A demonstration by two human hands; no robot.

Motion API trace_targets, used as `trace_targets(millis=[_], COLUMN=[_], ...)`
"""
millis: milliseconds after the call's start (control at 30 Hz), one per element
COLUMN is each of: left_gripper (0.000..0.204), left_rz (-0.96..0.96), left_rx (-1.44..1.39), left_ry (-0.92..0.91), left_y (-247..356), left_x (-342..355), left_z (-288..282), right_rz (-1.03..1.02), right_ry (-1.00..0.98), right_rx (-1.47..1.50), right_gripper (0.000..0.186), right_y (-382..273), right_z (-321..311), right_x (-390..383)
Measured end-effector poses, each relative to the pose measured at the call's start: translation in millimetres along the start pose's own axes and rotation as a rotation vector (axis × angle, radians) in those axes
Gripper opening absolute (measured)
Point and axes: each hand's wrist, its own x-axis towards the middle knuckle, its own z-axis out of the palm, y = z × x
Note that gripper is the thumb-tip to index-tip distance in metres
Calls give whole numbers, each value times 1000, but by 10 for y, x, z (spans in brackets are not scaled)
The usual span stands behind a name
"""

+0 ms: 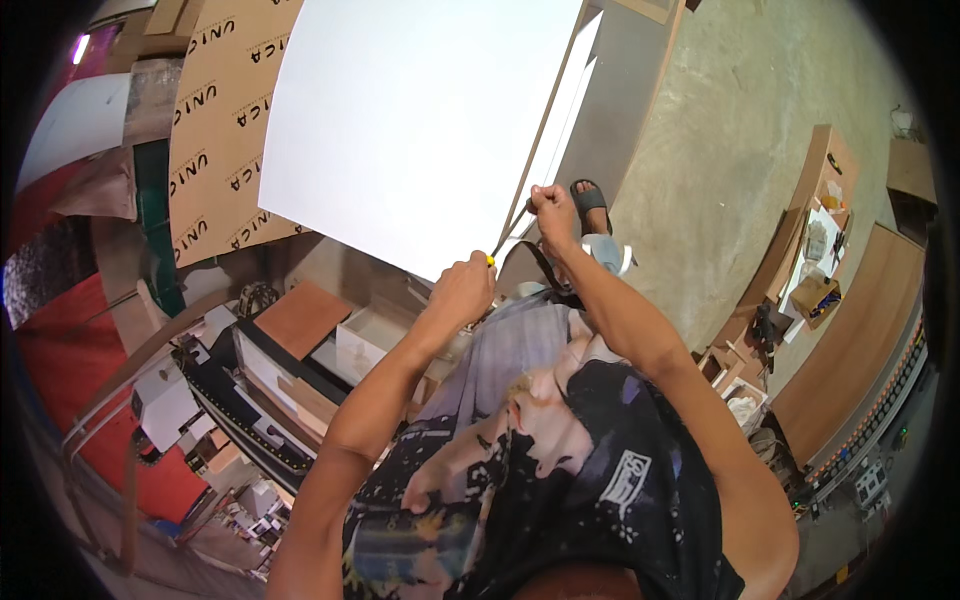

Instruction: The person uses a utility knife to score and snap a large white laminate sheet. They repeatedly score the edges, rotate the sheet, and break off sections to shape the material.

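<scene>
A large white panel lies before me, its long right side showing a thin brown edge. At the panel's near right corner, my left hand is closed around a small tool with a yellow end, mostly covered by the fingers. My right hand is closed just right of the brown edge, its thumb and fingers pinched together. A thin dark strip seems to hang in a curve below it. Whether the right fingers hold that strip or something else, I cannot make out.
Brown printed sheeting lies left of the panel. One sandaled foot stands on the concrete floor. A machine with a black rail is at the lower left. Tools lie on a narrow bench at right, beside a long brown board.
</scene>
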Motion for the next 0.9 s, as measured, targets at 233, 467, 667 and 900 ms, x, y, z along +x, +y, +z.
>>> trace_targets(millis=[233,467,667,900], left_gripper=[33,34,34,33], left_rz=[-21,-11,-51,11], left_rx=[56,5,-10,37], left_ry=[25,52,58,116], left_y=[-103,-115,-240,-343], left_x=[-452,-292,-739,-707], left_z=[-105,198,119,329], right_rz=[-88,-6,-44,-132], right_ry=[-34,29,-39,-7], right_rx=[-1,-125,-4,86], right_gripper=[17,21,19,21], right_y=[-189,180,59,194], right_z=[274,85,246,285], right_x=[-436,-291,-687,-656])
